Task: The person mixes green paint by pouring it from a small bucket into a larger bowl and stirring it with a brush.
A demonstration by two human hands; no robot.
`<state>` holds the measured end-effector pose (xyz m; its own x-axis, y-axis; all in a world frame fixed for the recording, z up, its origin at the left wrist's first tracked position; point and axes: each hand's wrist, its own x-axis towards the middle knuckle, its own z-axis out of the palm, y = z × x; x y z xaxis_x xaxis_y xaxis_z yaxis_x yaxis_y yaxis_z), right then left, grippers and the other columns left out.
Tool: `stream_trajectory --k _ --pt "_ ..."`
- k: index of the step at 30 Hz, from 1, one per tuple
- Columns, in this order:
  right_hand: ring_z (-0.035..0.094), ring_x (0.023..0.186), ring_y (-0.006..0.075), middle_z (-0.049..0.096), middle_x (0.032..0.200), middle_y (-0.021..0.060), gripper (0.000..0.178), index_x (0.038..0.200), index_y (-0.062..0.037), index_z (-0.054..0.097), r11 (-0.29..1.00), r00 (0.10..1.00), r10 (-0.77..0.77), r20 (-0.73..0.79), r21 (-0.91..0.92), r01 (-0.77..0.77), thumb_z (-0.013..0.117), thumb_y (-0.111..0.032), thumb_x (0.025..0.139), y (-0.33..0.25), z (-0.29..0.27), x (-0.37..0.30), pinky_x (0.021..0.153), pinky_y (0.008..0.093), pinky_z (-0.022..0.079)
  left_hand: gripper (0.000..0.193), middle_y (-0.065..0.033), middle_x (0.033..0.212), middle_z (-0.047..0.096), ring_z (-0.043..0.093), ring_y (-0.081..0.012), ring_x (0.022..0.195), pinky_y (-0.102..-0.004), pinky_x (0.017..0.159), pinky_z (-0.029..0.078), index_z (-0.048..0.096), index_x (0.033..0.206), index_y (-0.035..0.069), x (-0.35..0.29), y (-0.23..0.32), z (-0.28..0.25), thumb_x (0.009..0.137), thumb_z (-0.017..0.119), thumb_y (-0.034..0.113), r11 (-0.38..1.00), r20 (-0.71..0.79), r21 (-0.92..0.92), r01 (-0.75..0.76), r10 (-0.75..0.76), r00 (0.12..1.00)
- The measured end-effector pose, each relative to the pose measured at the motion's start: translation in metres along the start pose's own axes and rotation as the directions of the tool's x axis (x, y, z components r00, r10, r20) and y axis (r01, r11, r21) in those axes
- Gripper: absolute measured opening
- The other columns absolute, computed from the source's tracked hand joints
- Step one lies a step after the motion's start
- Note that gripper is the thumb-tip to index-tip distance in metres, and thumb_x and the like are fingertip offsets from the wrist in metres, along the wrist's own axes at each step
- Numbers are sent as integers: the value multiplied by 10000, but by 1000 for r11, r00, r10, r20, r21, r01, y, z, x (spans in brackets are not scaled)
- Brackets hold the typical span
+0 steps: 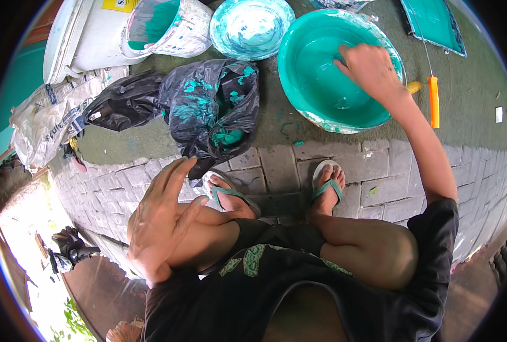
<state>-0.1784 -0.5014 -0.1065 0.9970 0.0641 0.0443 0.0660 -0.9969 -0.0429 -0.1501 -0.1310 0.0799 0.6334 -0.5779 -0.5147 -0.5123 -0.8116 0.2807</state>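
My left hand is held over my left knee, fingers stretched out and holding nothing. Just beyond its fingertips lies a crumpled black plastic bag, its top open and smeared with teal paint. My right hand reaches over a large round basin that has teal paint inside and a white-splattered rim. The fingers there are curled in, and whatever they grip, if anything, is hidden. Beside my right wrist is a small yellow piece, partly covered by it.
An orange-handled roller lies right of the basin, near a teal paint tray. Behind the bag stand a paint-stained bowl, a tipped white bucket and a larger white container. Grey paving surrounds my sandalled feet.
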Motion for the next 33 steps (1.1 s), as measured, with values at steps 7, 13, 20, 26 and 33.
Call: stream_trajectory --k 7,13,20,26,33 --pt "637 644 348 619 659 165 213 759 -11 625 985 995 -67 78 164 54 692 -206 811 -13 -8 -7 576 436 511 537 -211 1299 508 488 -443 1179 -447 968 425 448 1354 75 -9 -3 2 855 645 111 995 -14 -65 71 -72 997" --pt "626 621 349 606 629 159 243 753 -21 622 971 986 -72 152 235 35 705 -243 807 -15 -24 -37 573 445 501 533 -171 1314 521 528 -383 1172 -436 938 470 457 1353 84 -6 -7 -1 892 631 289 1000 -26 14 -10 10 1000" --pt "642 638 325 612 651 173 259 702 -26 613 978 999 -13 45 208 3 681 -249 817 -35 -17 -14 585 435 523 542 -166 1314 522 529 -377 1174 -434 939 473 456 1357 92 -7 -6 0 886 638 290 1000 -16 21 1 0 1000" --pt "650 653 348 623 666 176 282 708 -19 621 989 993 94 -72 119 -85 664 -270 830 -16 -16 19 600 436 534 539 -165 1312 522 534 -375 1169 -434 936 475 455 1359 94 -10 -7 0 890 635 290 1000 -26 13 4 -4 1000" --pt "665 699 353 655 730 188 303 755 4 654 954 956 290 52 58 -293 674 -289 831 10 -10 -6 644 438 547 529 -168 1309 522 535 -381 1165 -435 934 476 458 1352 85 -12 -6 0 895 631 286 1000 -32 13 15 -15 999"
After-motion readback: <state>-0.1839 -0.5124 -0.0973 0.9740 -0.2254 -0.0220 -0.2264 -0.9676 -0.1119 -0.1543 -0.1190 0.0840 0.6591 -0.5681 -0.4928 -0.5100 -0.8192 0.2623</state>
